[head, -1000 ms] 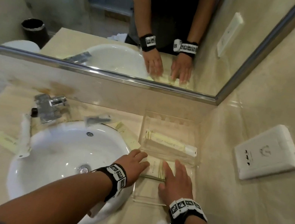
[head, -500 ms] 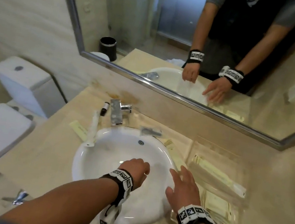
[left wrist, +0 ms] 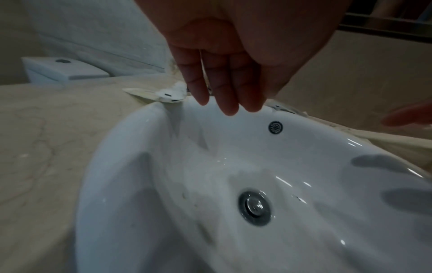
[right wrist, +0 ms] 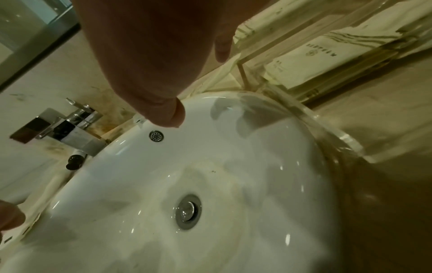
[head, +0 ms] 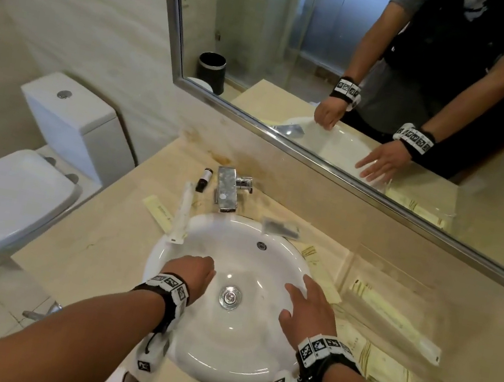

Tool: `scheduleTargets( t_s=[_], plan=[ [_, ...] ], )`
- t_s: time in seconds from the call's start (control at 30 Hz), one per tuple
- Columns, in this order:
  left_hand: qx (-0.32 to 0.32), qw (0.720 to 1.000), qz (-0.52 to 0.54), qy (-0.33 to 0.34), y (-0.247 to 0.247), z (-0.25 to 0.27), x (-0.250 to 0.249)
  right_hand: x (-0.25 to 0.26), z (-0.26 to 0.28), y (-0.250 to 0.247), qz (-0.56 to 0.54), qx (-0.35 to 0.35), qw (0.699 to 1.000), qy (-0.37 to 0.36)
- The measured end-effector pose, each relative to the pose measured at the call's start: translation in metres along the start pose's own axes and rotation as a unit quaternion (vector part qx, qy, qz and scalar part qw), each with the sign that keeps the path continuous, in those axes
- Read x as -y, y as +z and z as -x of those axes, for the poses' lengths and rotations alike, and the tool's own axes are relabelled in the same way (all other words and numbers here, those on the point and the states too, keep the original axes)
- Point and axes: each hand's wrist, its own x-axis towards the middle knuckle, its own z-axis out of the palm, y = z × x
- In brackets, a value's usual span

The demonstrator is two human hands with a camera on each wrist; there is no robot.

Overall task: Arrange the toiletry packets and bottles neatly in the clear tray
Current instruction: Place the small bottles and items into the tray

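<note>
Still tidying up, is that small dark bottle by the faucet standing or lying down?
Lying down: the small dark bottle rests on its side on the counter.

You stand in a hotel-style bathroom: a white sink (head: 216, 346) with a chrome tap (head: 227, 191) is set in a beige marble desk (head: 99, 248), under a wide mirror (head: 302, 48), beside a toilet (head: 6, 201), with wrapped toiletry packets (head: 157, 211) lying about.

No legible text on packets (right wrist: 311, 61)
</note>
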Motion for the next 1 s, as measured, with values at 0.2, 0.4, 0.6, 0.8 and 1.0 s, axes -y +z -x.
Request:
scheduleTargets(
  t_s=[0.2,0.4,0.6,0.8,1.0],
  plan=[
    [-0.025,0.999,0.005,-0.047,-0.012,-0.014,0.033,0.012,-0.023,-0.008,0.008,0.002,1.0,0.0],
    [-0.01,0.996,0.009,-0.086,-0.023,-0.028,0.064,0.021,-0.057,-0.015,0.01,0.003,1.0,0.004],
    [0.004,0.995,0.018,-0.098,-0.028,-0.049,0.082,0.037,-0.09,-0.023,0.028,0.01,1.0,-0.005],
    [-0.004,0.994,0.033,-0.108,-0.056,-0.094,0.093,0.052,-0.129,-0.036,0.031,0.005,0.999,-0.013],
    [0.003,0.994,0.019,-0.107,-0.076,-0.147,0.085,0.065,-0.165,-0.039,0.014,-0.003,1.0,-0.016]
  ],
)
